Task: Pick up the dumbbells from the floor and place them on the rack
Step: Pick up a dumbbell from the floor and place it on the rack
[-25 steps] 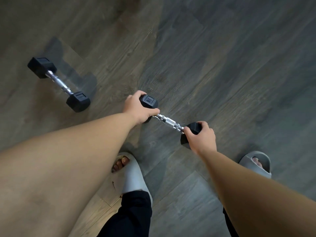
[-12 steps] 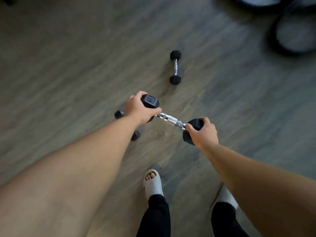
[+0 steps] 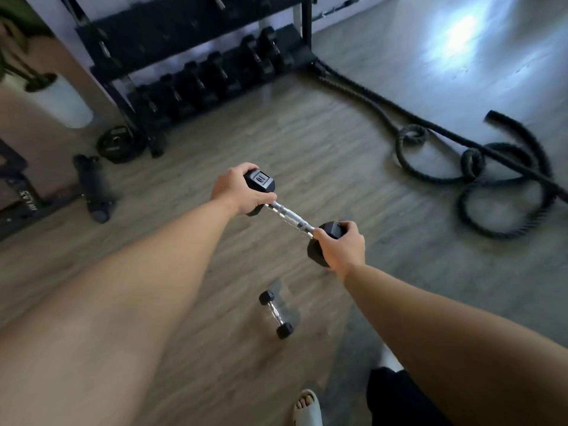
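I hold a black hex dumbbell with a chrome handle [image 3: 290, 217] in the air, above the floor. My left hand [image 3: 238, 192] grips its far head, and my right hand [image 3: 341, 245] grips its near head. A smaller dumbbell [image 3: 275, 314] lies on the wooden floor below my hands. The black dumbbell rack [image 3: 172, 35] stands at the back left, with several dumbbells on its lowest shelf.
A thick black battle rope [image 3: 479, 167] coils over the floor on the right. A weight plate [image 3: 118, 142] lies by the rack's foot, near a white pot [image 3: 66, 101]. A black bench frame [image 3: 21, 192] sits at the far left. My sandalled foot [image 3: 307, 407] is at the bottom.
The view has swung up from the floor to the rack and the rope. The dumbbell stays gripped in both hands. The small dumbbell on the floor now lies below my hands.
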A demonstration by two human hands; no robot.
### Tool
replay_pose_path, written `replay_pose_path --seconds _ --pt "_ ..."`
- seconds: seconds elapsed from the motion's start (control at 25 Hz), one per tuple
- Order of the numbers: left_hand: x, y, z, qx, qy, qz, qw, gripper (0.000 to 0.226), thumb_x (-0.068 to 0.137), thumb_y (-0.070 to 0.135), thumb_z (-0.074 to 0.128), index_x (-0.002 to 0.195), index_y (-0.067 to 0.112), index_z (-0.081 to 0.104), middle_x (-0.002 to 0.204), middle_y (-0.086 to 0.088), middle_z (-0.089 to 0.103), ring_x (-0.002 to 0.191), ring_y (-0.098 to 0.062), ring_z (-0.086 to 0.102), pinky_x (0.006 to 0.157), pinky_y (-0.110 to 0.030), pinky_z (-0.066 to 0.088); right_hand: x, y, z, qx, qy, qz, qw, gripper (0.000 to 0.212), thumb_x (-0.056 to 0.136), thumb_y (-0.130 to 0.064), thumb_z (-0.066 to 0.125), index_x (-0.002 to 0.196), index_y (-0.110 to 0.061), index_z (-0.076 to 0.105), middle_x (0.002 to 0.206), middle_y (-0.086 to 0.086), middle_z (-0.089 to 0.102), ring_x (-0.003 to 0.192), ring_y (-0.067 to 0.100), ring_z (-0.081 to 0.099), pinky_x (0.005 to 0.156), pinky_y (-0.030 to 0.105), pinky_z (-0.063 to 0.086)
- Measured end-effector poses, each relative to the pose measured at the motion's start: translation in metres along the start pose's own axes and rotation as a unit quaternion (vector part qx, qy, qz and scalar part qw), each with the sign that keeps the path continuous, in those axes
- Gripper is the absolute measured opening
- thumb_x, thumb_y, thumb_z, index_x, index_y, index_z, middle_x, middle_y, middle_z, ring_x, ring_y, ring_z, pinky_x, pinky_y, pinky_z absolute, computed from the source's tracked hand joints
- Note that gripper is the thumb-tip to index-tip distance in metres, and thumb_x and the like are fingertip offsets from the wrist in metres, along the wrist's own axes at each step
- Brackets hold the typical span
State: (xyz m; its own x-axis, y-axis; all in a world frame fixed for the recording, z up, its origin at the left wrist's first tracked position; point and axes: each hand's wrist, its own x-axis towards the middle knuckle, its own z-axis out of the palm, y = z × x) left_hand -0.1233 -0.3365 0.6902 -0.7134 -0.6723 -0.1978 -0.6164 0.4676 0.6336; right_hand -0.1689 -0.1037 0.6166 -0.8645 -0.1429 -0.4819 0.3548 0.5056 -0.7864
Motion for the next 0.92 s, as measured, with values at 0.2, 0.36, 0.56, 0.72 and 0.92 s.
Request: replay_pose_path --seconds 0.2,0.36,0.56,0.72,0.92 --pt "0.057 0.018 -0.044 0.005 0.032 -0.015 0.999 0.060 0.055 0.041 0.095 0.107 0.037 0.065 0.103 0.011 0.068 0.095 -0.016 0.065 0.080 -0.027 0.051 0.051 -0.072 0.020 -0.009 -0.044 -0.026 0.999 0.051 0.080 -0.044 0.078 0.122 -0.025 0.056 0.122 0.005 0.052 0.085 0.014 0.057 0.079 0.036 0.057" --pt "0.130 0.025 -0.056 -0.004 0.094 -0.070 0.993 0.059 0.054 0.040 0.094 0.105 0.030 0.066 0.102 0.005 0.072 0.093 -0.019 0.068 0.079 -0.030 0.055 0.140 -0.148 0.041 -0.050 -0.099 -0.069 0.991 0.043 0.079 -0.041 0.081 0.110 -0.029 0.055 0.122 0.006 0.056 0.077 0.005 0.053 0.075 0.030 0.048" --pt "0.222 0.033 -0.088 -0.014 0.144 -0.095 0.985 0.067 0.052 0.043 0.094 0.110 0.030 0.064 0.104 0.004 0.070 0.091 -0.019 0.066 0.078 -0.030 0.054 0.226 -0.233 0.089 -0.079 -0.130 -0.098 0.983 0.054 0.073 -0.042 0.083 0.119 -0.023 0.063 0.120 0.007 0.061 0.094 0.020 0.063 0.080 0.033 0.055" --pt "0.316 0.026 -0.135 -0.019 0.151 -0.090 0.984 0.069 0.053 0.038 0.097 0.113 0.030 0.065 0.108 0.003 0.068 0.091 -0.017 0.064 0.072 -0.025 0.048 0.275 -0.296 0.152 -0.056 -0.148 -0.096 0.983 0.056 0.073 -0.044 0.082 0.120 -0.022 0.063 0.120 0.006 0.063 0.099 0.022 0.064 0.078 0.033 0.054" --pt "0.472 0.004 -0.208 0.014 0.129 -0.068 0.989 0.075 0.052 0.047 0.096 0.119 0.031 0.065 0.108 0.006 0.068 0.095 -0.015 0.064 0.074 -0.027 0.053 0.355 -0.399 0.259 -0.040 -0.142 -0.098 0.984 0.055 0.076 -0.042 0.082 0.122 -0.022 0.061 0.121 0.006 0.061 0.096 0.020 0.062 0.073 0.028 0.047"
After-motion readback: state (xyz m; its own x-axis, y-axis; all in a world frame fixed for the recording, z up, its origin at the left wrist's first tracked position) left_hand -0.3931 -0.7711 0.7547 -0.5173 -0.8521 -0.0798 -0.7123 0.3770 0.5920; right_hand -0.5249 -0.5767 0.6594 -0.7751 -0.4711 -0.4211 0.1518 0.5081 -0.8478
